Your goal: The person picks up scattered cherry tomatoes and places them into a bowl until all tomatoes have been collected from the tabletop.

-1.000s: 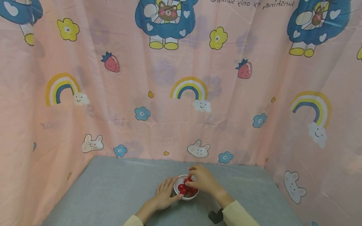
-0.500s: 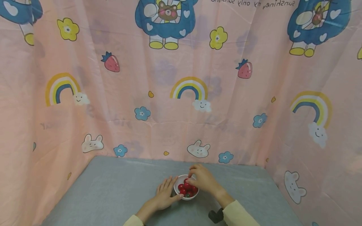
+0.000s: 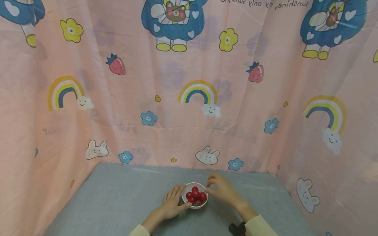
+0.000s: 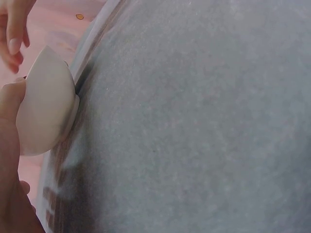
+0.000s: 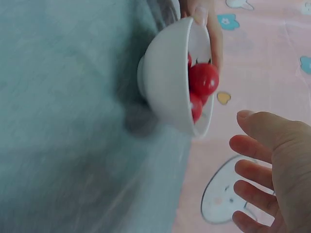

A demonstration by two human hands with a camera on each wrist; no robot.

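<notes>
A small white bowl [image 3: 187,188] of cherry tomatoes [image 3: 195,194] stands on the grey table. Along its left side lie the straight fingers of my left hand [image 3: 172,204], and the thumb touches the near rim. The left wrist view shows that thumb [image 4: 13,99] against the bowl's outer wall [image 4: 48,102]. My right hand [image 3: 221,189] hovers just right of the bowl with relaxed, spread fingers. In the right wrist view the right hand [image 5: 291,160] holds nothing and is apart from the bowl [image 5: 165,73]. Several red tomatoes [image 5: 204,79] show above the rim.
A grey cloth covers the table [image 3: 118,196]. Behind it and on both sides hangs a pink patterned curtain [image 3: 133,95]. A dark object [image 3: 237,228] is at the right wrist, by the pale yellow sleeve [image 3: 260,226].
My right hand has drawn back from over the tomatoes to the right of the bowl, and its fingers have let go of them. The left hand and the bowl stay where they were.
</notes>
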